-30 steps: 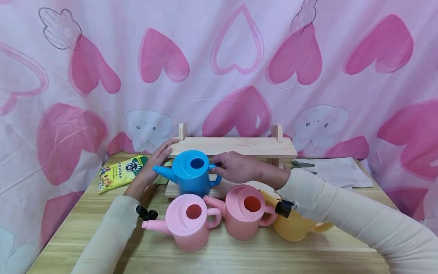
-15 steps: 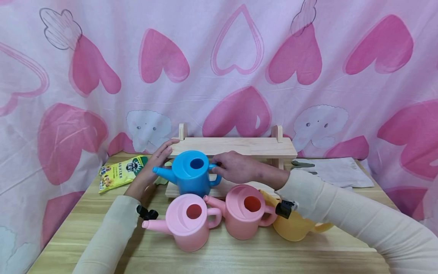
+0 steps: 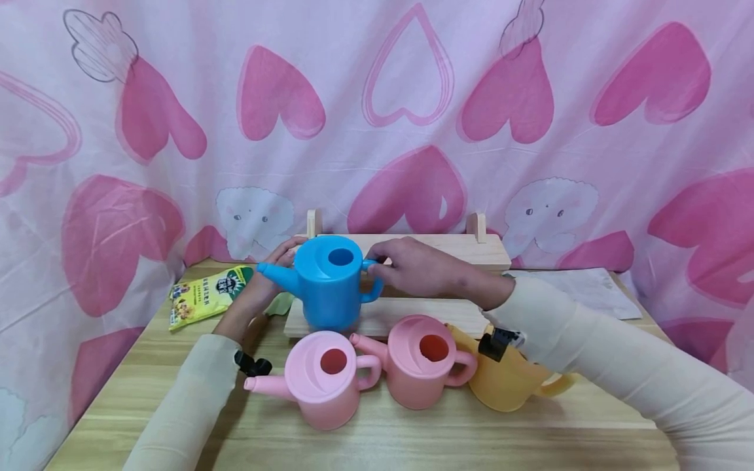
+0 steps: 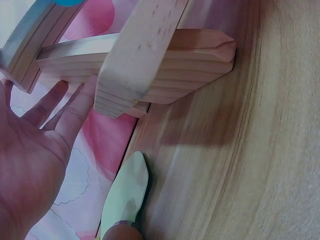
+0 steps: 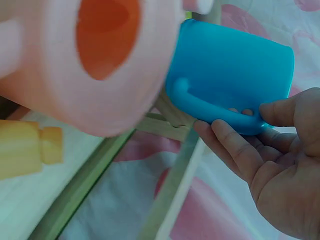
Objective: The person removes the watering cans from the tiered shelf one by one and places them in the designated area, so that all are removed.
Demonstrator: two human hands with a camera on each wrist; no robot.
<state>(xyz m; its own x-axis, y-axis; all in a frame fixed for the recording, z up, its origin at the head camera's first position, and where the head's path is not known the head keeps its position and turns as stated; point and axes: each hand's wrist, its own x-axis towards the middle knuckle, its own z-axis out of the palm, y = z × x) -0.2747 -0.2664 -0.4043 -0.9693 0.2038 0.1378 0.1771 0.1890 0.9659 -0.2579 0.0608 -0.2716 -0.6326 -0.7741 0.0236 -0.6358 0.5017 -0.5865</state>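
My right hand [image 3: 415, 265] holds the blue watering can [image 3: 330, 281] by its handle, thumb and fingers pinching its upper part in the right wrist view. The can is upright, spout pointing left, in front of the two-tier wooden shelf [image 3: 436, 248]. It covers the left part of both boards in the head view. My left hand [image 4: 37, 150] has its fingers stretched out, the tips at the shelf's left end. Nearer me stand a light pink watering can [image 3: 324, 386], a darker pink watering can [image 3: 417, 366] and a yellow watering can [image 3: 501, 379], partly behind my right sleeve.
A yellow-green printed packet [image 3: 206, 297] lies at the left of the wooden table [image 3: 377, 451]. A pale green blade-shaped piece [image 4: 127, 190] lies below my left hand. A whitish cloth [image 3: 595, 291] lies at the back right. A pink heart-patterned curtain [image 3: 336, 176] hangs behind.
My right hand has raised the blue watering can, which now overlaps the upper board in the head view. My left hand stays at the shelf's left end. The other cans have not moved.
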